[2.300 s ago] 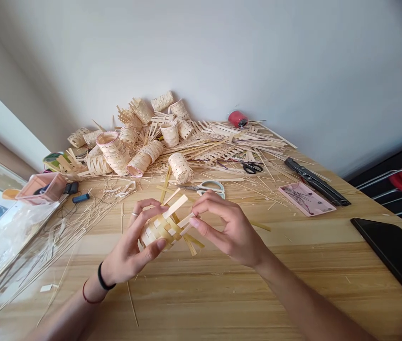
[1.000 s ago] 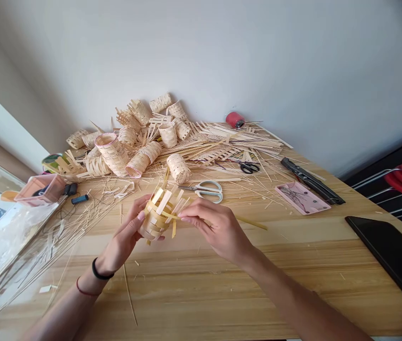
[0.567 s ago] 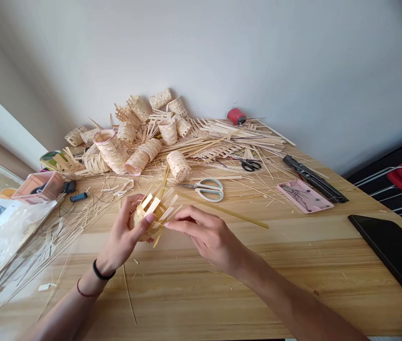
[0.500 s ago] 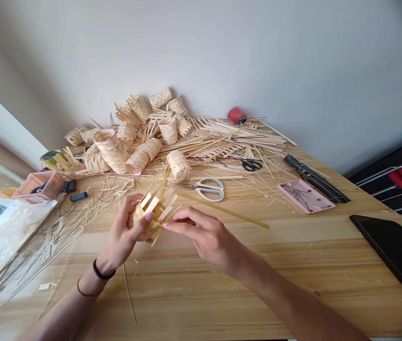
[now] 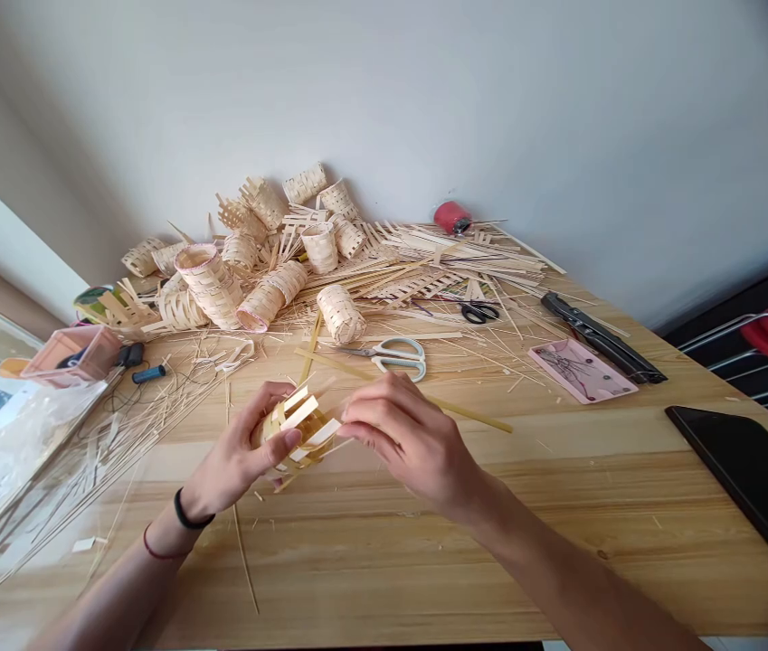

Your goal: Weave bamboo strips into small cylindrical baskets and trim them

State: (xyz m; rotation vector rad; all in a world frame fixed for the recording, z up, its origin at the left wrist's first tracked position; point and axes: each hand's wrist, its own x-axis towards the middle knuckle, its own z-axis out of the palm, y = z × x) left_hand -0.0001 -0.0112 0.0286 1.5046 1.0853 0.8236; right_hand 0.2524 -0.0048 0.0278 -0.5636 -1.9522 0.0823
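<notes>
Fingertips of the right hand (image 5: 428, 443) are bunched together at the free ends of the pale strips (image 5: 300, 412); whether they pinch one cannot be told. Half a second ago they sat lower, close against the half-woven basket (image 5: 275, 422), and the scissors (image 5: 397, 355) showed whole; now that hand overlaps their handles in view. The left hand (image 5: 238, 457) still grips the basket, tilted above the table (image 5: 356, 561).

Matt wooden basket (image 5: 302, 413) (rough-looking)
</notes>
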